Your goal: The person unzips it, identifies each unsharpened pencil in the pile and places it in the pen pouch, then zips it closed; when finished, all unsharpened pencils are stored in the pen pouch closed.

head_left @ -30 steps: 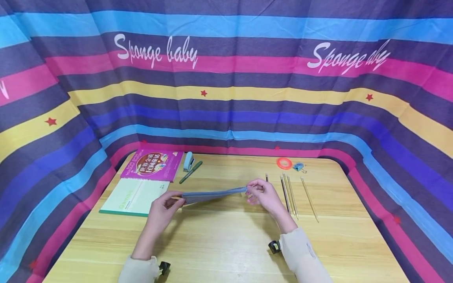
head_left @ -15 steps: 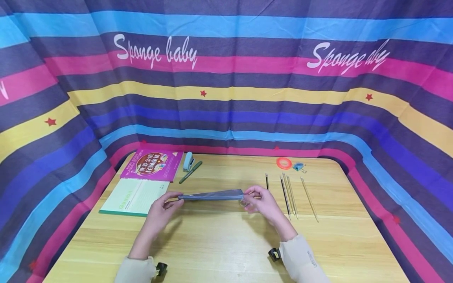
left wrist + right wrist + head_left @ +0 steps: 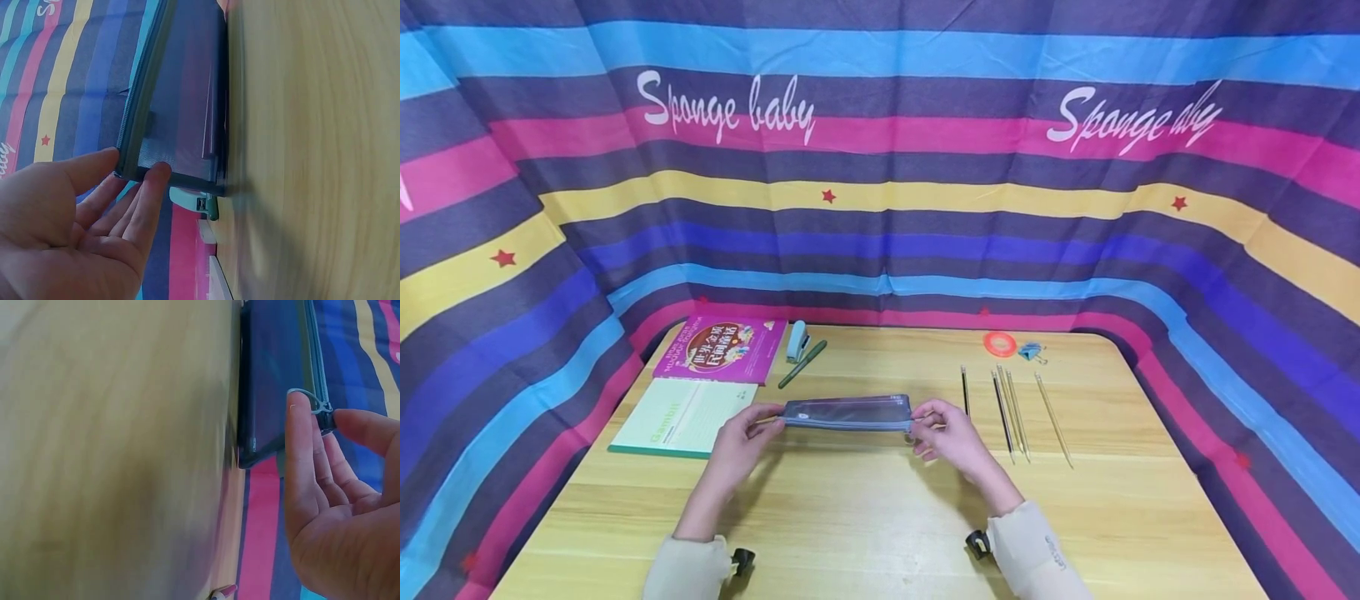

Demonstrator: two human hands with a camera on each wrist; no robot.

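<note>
Stretched between both hands is a see-through dark blue zip pencil case (image 3: 847, 412), its zipper side toward me and its zipper drawn along the whole length. My left hand (image 3: 743, 440) pinches the left corner between thumb and fingers; the left wrist view shows the thumb at the zipper end (image 3: 125, 159). My right hand (image 3: 951, 437) pinches the other end, where a ring-shaped zipper pull (image 3: 307, 395) lies against the index finger. A thin flat shape shows faintly through the mesh in the left wrist view. Close below the case is the wooden table (image 3: 865, 508).
At left lie a purple book (image 3: 718, 350) and a pale green notebook (image 3: 681, 417). Behind the case are a light blue stapler (image 3: 797, 342) and a green pen (image 3: 802, 364). Several pencils (image 3: 1015, 417), an orange tape roll (image 3: 1000, 342) and blue binder clips (image 3: 1032, 352) lie at right.
The pencil case has tipped so its zipper edge comes down toward me and its broad face shows. Both hands keep their grip and have shifted slightly left and down.
</note>
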